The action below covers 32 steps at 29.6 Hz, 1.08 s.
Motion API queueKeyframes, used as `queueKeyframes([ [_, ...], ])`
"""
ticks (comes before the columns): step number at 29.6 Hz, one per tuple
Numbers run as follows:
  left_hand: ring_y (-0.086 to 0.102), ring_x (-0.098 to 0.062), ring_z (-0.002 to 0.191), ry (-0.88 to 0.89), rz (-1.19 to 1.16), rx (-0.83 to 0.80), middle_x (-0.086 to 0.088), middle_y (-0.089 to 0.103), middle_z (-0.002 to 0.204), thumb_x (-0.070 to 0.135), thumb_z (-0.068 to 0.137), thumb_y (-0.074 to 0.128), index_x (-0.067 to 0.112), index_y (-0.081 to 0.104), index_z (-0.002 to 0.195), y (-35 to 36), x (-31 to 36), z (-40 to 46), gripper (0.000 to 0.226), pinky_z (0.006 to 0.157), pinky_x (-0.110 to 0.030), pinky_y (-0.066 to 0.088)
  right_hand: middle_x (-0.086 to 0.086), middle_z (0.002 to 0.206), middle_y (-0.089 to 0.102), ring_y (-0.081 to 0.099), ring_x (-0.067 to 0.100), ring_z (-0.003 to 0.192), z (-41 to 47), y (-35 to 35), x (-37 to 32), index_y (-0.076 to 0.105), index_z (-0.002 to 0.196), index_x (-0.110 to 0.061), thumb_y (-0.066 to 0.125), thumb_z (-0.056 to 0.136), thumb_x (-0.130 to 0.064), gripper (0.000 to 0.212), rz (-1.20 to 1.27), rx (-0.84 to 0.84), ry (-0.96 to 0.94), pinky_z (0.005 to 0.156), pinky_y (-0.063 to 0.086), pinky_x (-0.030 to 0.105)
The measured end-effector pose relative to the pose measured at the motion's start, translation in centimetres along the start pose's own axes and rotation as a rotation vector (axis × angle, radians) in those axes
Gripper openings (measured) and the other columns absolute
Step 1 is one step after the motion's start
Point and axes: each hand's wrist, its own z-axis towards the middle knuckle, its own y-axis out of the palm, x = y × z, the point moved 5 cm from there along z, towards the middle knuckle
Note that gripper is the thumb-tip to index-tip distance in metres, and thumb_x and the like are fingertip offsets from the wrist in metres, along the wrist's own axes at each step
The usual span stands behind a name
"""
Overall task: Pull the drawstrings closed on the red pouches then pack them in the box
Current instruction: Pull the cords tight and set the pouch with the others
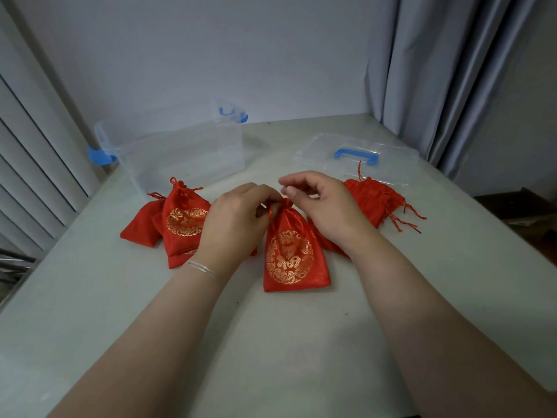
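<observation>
A red pouch with a gold round pattern (pixel 294 260) lies flat on the table in front of me, its neck gathered. My left hand (pixel 233 220) pinches the neck and a drawstring at the pouch's top. Just right of the neck my right hand (pixel 324 203) hovers with curled fingers; whether it pinches a string I cannot tell. A pile of cinched red pouches (pixel 177 221) lies to the left. More red pouches with loose strings (pixel 379 200) lie behind my right hand. The clear plastic box (pixel 180 152) with blue latches stands open at the back left.
The box's clear lid (pixel 358 158) with a blue handle lies at the back right of the grey table (pixel 271 342). A grey curtain (pixel 437 70) hangs at the right, white slatted panels (pixel 33 176) at the left.
</observation>
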Motion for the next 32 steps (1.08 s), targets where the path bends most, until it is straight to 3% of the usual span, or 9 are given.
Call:
queueKeyframes([
  [3,0.061,-0.017,0.067,0.038,-0.008,0.036,0.002,0.066,0.08,0.024,0.085,0.061,0.018,0.072,0.09,-0.3,0.4,-0.1,0.014,0.056,-0.036,0.05,-0.009,0.081,0.069,0.059,-0.003,0.072,-0.1,0.5,0.8,0.072,0.094,-0.017,0.063,0.089,-0.015,0.011,0.093,-0.097,0.099,0.069,0.046,0.012],
  [7,0.062,-0.017,0.07,0.123,0.024,0.089,0.0,0.066,0.083,0.021,0.088,0.066,0.014,0.072,0.09,-0.8,1.1,-0.4,0.01,0.056,-0.035,0.05,-0.014,0.055,0.06,0.044,0.001,0.052,-0.6,0.5,1.9,0.069,0.084,-0.016,0.064,0.087,-0.014,0.006,0.388,-0.208,0.358,0.051,0.036,0.017],
  [13,0.067,-0.022,0.073,0.195,0.078,0.09,-0.004,0.07,0.084,0.019,0.089,0.064,0.01,0.074,0.091,-1.0,1.1,-0.3,0.013,0.056,-0.036,0.052,-0.01,0.058,0.06,0.043,0.003,0.055,-0.6,0.8,1.8,0.066,0.075,-0.015,0.063,0.086,-0.007,0.014,0.501,-0.197,0.378,0.05,0.034,0.016],
  [17,0.068,-0.024,0.073,0.201,0.092,0.06,-0.005,0.072,0.083,0.02,0.09,0.058,0.009,0.075,0.092,-0.8,1.0,-0.3,0.02,0.057,-0.038,0.053,-0.005,0.072,0.059,0.048,-0.002,0.054,-0.3,0.2,1.1,0.062,0.08,-0.018,0.059,0.092,-0.013,0.013,0.152,-0.153,0.179,0.054,0.039,0.015],
  [22,0.067,-0.027,0.07,0.095,0.089,0.105,-0.005,0.071,0.077,0.02,0.088,0.046,0.009,0.073,0.086,-1.5,0.0,0.1,0.03,0.056,-0.039,0.053,-0.008,0.079,0.048,0.049,0.011,0.074,-0.3,-0.1,0.1,0.047,0.089,-0.018,0.044,0.098,-0.016,0.01,-0.336,-0.145,-0.062,0.065,0.038,0.025],
  [27,0.064,-0.021,0.069,0.032,0.049,0.095,0.001,0.07,0.073,0.021,0.087,0.046,0.011,0.07,0.082,-1.8,-0.5,0.1,0.027,0.057,-0.035,0.051,-0.001,0.096,0.049,0.054,0.021,0.079,-0.5,0.1,0.1,0.043,0.09,-0.022,0.04,0.1,-0.021,0.01,-0.529,-0.201,-0.12,0.072,0.047,0.041],
  [30,0.059,-0.017,0.076,0.006,0.0,0.074,0.001,0.067,0.077,0.017,0.086,0.065,0.011,0.069,0.081,-1.5,-1.0,0.2,0.009,0.066,-0.036,0.049,-0.001,0.087,0.055,0.056,0.02,0.078,-0.5,0.0,0.7,0.044,0.093,-0.021,0.039,0.099,-0.022,0.008,-0.528,-0.204,-0.039,0.072,0.047,0.04],
  [32,0.056,-0.016,0.082,0.025,-0.072,0.052,0.003,0.067,0.08,0.017,0.083,0.071,0.011,0.069,0.081,-1.3,-1.1,0.4,0.006,0.073,-0.033,0.047,-0.001,0.075,0.057,0.059,0.019,0.068,-0.4,0.5,1.2,0.045,0.089,-0.021,0.038,0.098,-0.02,0.012,-0.339,-0.204,0.081,0.068,0.049,0.038],
])
